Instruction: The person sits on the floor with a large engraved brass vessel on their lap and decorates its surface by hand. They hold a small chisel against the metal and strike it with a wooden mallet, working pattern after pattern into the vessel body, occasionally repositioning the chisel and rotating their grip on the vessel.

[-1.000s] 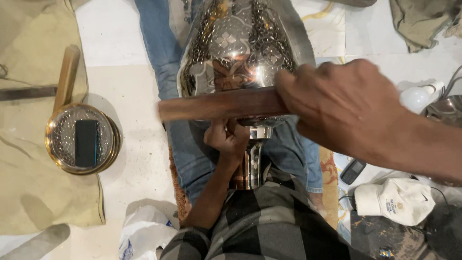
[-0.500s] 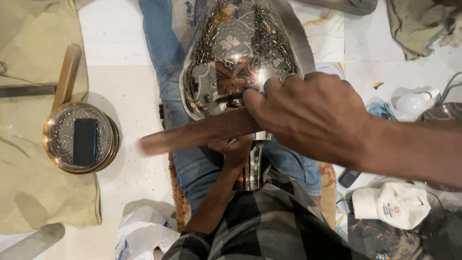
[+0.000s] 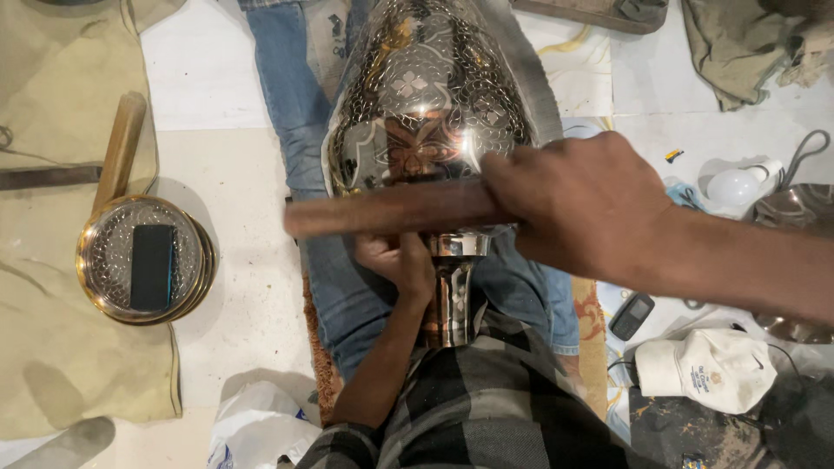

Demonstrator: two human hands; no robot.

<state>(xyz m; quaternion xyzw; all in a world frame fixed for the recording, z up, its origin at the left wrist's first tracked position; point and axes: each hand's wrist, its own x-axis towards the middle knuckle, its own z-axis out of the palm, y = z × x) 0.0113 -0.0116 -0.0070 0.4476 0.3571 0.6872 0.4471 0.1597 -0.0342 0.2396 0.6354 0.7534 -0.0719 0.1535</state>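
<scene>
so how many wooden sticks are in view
2. One wooden stick is gripped in the right hand, lying across the engraved metal vase. The other stick lies on the cloth at left, above the brass bowl. More may be hidden.

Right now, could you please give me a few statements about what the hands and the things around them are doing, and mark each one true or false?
1. The right hand holds a wooden stick across the engraved metal vase. True.
2. The left hand rests on the white cap. False: it is at the vase's neck; the cap lies apart on the floor.
3. A dark phone lies on the round brass tray. True.
4. The vase stands upright on a table. False: it lies along the person's lap.
</scene>
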